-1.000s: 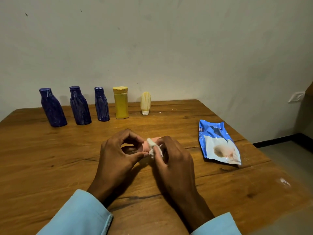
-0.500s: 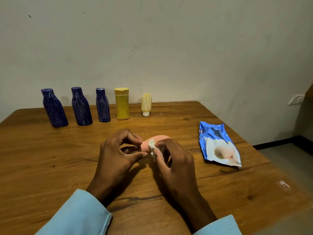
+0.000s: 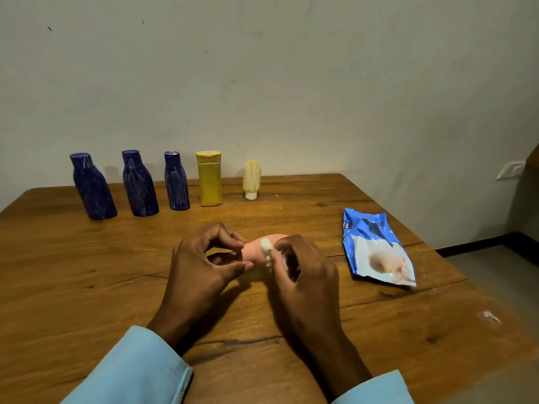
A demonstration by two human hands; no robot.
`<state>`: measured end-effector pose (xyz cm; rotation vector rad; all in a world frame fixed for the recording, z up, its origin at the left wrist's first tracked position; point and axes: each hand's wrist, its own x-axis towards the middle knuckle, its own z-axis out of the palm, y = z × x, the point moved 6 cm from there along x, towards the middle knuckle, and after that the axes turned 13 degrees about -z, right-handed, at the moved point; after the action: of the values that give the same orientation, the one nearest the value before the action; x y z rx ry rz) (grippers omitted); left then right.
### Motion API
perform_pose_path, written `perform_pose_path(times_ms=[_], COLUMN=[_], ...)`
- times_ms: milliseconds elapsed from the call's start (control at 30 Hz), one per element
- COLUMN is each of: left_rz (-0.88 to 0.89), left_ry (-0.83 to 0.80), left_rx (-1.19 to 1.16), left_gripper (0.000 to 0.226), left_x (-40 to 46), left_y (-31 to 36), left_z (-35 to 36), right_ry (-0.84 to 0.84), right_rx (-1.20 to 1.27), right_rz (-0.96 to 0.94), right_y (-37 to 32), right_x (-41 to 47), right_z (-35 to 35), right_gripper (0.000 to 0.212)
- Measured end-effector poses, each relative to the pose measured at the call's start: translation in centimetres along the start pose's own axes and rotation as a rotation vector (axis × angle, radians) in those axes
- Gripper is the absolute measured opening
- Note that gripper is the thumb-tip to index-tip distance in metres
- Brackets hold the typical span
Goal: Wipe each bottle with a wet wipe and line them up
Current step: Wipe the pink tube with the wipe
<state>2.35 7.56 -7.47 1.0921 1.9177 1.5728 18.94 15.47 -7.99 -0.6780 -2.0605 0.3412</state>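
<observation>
Five bottles stand upright in a row at the far edge of the wooden counter [image 3: 87, 272], close to the wall: three dark blue bottles [image 3: 92, 186] [image 3: 139, 183] [image 3: 176, 181], then a yellow bottle [image 3: 209, 178], then a small cream tube [image 3: 251, 179] resting on its white cap. Taking the yellow bottle as landmark, the blue three lie to its left, the cream tube just to its right.

One pink bottle [image 3: 256, 249], nearer than the yellow bottle and slightly right of it, is held lying sideways just above the counter between both hands. Left hand [image 3: 201, 263]: thumb and fingertips curled, pinching the narrow end of the pink bottle. Right hand [image 3: 303, 275]: fingers curled round a white wet wipe [image 3: 267, 246], pressing it against the pink bottle's side.

One blue wipes packet [image 3: 376, 249], lying flat, well to the right of the yellow bottle and nearer, apart from the hands.

Two light blue sleeves [image 3: 137, 371] at the near edge.
</observation>
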Motion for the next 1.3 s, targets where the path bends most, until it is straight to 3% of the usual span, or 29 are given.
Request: perform_pose_path(times_ms=[100,167,233,433,533,667,933,1100,1167,1300], left_rz=[-0.037,-0.073,-0.083,-0.126,-0.217,-0.319,-0.537,-0.613,-0.621,-0.663], left_ry=[-0.021,-0.046,-0.051,-0.029,-0.046,-0.073,-0.167,-0.230,-0.231,-0.176], left_rx=[-0.079,-0.138,-0.135,-0.157,-0.230,-0.344,-0.478,-0.552,-0.564,-0.580], left_gripper=[0.034,0.033,0.031,0.027,0.021,0.020,0.038,0.039,0.039,0.037], left_x=[0.3,0.6,0.9,1.1,1.3,1.3,0.8,0.6,0.6,0.7], left_y=[-0.4,-0.9,-1.0,-1.5,-2.2,-2.8,-3.4,-3.4,-3.4,-3.6], left_z=[-0.2,-0.4,-0.4,-0.5,-0.4,-0.3,0.9,1.5,1.5,1.1], right_ry=[0.148,0.235,0.240,0.031,0.052,0.253,0.050,-0.100,-0.144,-0.017], right_rx=[-0.176,-0.181,-0.104,0.179,0.013,-0.144,-0.033,0.152,0.110,-0.114], right_rz=[0.288,0.363,0.301,-0.034,0.064,0.279,0.054,-0.178,-0.228,0.034], right_y=[3.9,4.9,4.0,-1.1,0.7,3.9,1.0,-2.7,-3.2,0.4], right_x=[0.2,0.2,0.2,0.2,0.2,0.1,0.3,-0.1,-0.2,0.1], right_z=[-2.2,-3.0,-2.7,-0.7,-0.6,-2.8,0.0,0.7,1.2,0.1], right_gripper=[0.008,0.005,0.008,0.018,0.016,0.010,0.032,0.024,0.023,0.027])
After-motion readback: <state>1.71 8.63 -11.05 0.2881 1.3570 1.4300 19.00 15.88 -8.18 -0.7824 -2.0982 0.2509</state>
